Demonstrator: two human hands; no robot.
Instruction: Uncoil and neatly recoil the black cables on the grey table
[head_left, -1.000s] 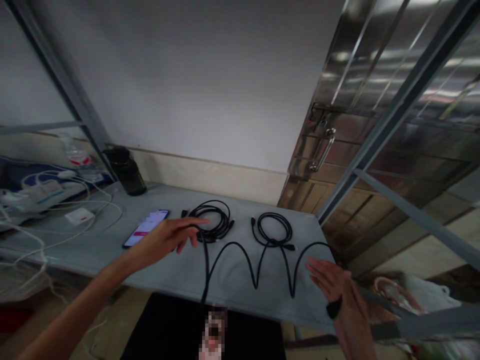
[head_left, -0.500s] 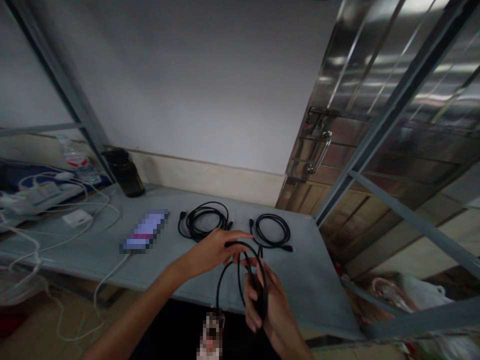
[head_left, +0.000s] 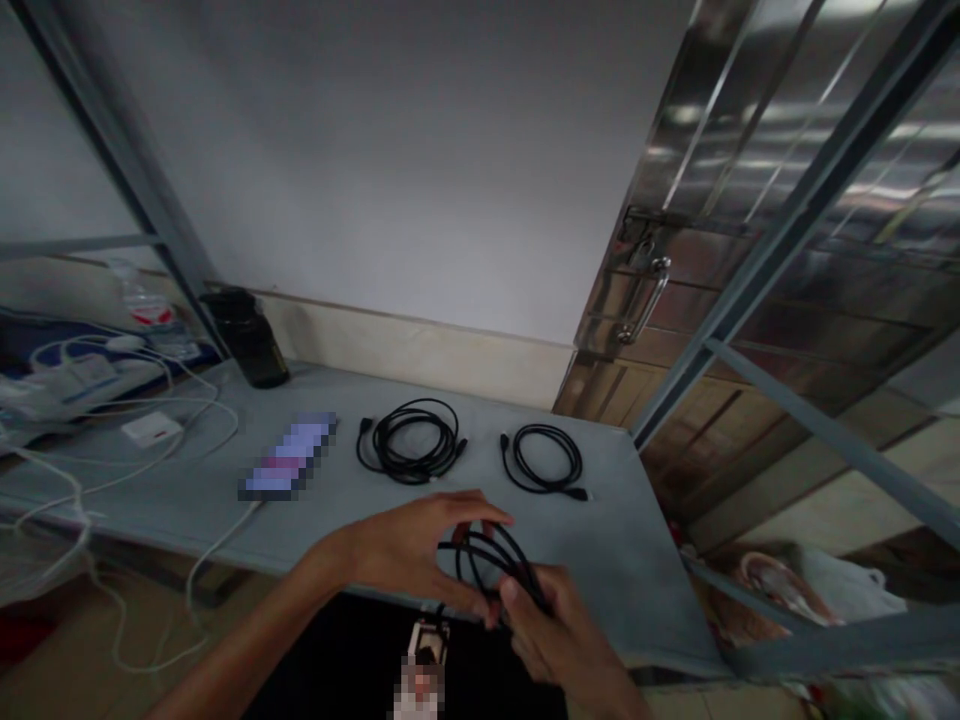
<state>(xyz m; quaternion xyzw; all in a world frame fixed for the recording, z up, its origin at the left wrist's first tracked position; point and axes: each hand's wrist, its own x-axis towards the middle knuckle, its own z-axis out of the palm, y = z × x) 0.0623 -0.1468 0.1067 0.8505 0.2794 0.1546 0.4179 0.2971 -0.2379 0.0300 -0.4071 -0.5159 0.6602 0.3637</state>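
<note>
The slim black flexible cable [head_left: 523, 560], gathered in loose loops, lies between the two hands, above the near edge of the grey flat table [head_left: 626, 545]; the loops' long axis seems to slant from upper left to lower right, ending in the right hand [head_left: 561, 625]. That hand is closed on their lower right side, thumb laid over the strands; the left hand [head_left: 401, 545] curves round the other side, half open in a C, fingertips at the loops, though whether they grip I cannot tell; the right has the closer hold. Beyond, side by side, lie a thicker round coil of black cable [head_left: 420, 472] and a thinner round coil of black cable [head_left: 550, 488]; farther left are a lit rectangular phone [head_left: 289, 458], a white boxy charger [head_left: 152, 430] and a dark cylindrical bottle [head_left: 251, 342].
</note>
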